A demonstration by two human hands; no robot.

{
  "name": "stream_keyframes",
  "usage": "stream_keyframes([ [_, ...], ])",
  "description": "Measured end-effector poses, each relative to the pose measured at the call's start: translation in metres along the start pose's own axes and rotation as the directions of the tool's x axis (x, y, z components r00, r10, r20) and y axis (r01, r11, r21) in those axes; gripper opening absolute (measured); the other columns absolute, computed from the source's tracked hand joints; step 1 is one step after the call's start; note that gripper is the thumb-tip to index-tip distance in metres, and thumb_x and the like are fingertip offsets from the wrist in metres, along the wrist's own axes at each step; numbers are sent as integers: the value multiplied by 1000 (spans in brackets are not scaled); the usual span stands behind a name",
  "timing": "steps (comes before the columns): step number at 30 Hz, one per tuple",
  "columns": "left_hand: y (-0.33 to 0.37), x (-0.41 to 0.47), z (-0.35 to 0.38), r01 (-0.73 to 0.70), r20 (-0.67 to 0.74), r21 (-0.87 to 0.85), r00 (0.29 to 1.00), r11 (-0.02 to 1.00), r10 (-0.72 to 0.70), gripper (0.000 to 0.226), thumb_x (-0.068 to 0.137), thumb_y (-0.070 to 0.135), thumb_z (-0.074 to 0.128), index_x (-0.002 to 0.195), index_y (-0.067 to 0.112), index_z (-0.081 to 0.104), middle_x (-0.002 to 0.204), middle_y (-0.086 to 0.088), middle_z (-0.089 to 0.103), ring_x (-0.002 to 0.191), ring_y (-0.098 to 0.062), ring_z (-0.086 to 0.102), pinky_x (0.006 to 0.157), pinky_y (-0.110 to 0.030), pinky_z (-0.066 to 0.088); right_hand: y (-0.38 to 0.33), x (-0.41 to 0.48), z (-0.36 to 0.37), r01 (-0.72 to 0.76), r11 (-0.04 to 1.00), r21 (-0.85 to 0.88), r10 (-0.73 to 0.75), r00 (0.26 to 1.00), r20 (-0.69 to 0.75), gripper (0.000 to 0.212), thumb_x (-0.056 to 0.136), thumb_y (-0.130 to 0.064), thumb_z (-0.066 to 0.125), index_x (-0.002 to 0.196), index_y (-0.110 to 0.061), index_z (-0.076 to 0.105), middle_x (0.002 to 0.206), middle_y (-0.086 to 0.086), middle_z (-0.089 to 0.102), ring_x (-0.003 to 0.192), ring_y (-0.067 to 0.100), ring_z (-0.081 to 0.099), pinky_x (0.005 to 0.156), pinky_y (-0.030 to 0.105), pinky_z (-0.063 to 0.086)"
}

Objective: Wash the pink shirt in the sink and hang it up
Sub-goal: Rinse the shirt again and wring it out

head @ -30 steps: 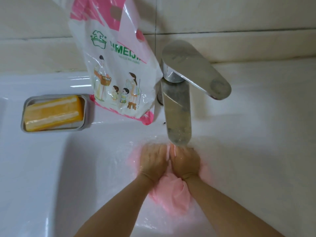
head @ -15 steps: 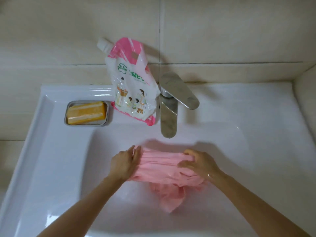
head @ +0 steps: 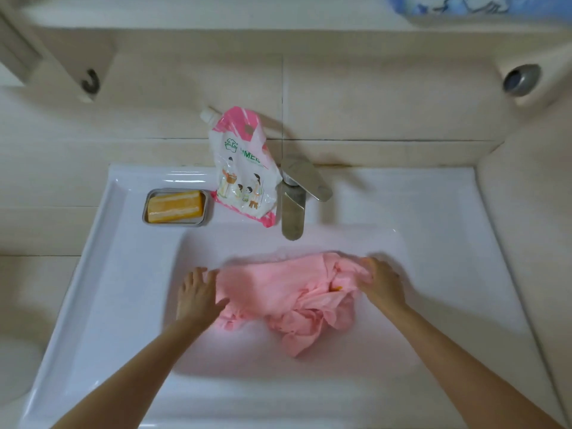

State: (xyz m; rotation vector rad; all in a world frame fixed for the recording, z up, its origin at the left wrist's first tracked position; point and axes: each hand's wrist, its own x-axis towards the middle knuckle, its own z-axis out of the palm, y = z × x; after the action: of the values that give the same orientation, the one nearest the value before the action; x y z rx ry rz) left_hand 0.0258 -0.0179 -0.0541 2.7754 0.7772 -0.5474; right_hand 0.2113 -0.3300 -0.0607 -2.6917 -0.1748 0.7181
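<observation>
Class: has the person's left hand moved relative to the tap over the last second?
Yes. The left hand has shifted leftward, from under the tap to the left edge of the pink shirt.

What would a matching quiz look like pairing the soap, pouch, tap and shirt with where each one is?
Things:
1 soap
2 pouch
3 tap
4 shirt

Places:
A crumpled in the basin
B in the metal dish
C standing between dish and tap
D spout over the basin's back edge

Pairs: 1-B, 2-C, 3-D, 4-A
</observation>
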Motion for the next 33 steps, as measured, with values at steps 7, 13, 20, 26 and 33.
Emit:
stream_keyframes([
  [7,77,-6,31,-251,250,-181,923,951,291,72,83,51,63,142,26,31,147,-1,30,129,-26,33,102,-38,32,-16,-30,63,-336,710,619,274,941,196,47,63,-50,76,96,-18,66,97,8,70,89,25,65,79,40,53],
  [13,69,11,31,31,198,-456,978,889,67,30,90,30,59,118,18,59,114,-3,59,111,-27,55,91,-34,44,-18,-51,33,-157,696,701,215,977,6,34,80,-22,72,55,-23,48,61,2,42,65,15,44,65,30,39],
  [20,4,15,-47,-77,14,-867,984,493,179,26,65,25,64,66,9,43,64,-6,40,68,-16,38,61,-32,26,-12,-65,-33,-44,579,814,259,957,-132,29,86,0,62,62,-13,54,49,-6,58,50,7,62,56,26,51],
  [26,-35,0,-78,-21,-9,-974,998,227,56,22,90,-2,55,71,6,46,70,-9,52,73,-21,49,73,-34,43,-24,-80,-91,121,315,941,232,952,-200,16,94,-5,52,80,-6,59,62,1,65,56,17,66,63,31,60],
  [33,-34,19,-59,58,-7,-711,996,701,-90,8,95,13,51,99,15,58,97,-5,59,88,-28,57,73,-34,40,-63,-82,-127,182,331,926,97,969,-225,20,94,-6,53,77,-11,62,53,-4,62,46,9,58,46,22,52],
])
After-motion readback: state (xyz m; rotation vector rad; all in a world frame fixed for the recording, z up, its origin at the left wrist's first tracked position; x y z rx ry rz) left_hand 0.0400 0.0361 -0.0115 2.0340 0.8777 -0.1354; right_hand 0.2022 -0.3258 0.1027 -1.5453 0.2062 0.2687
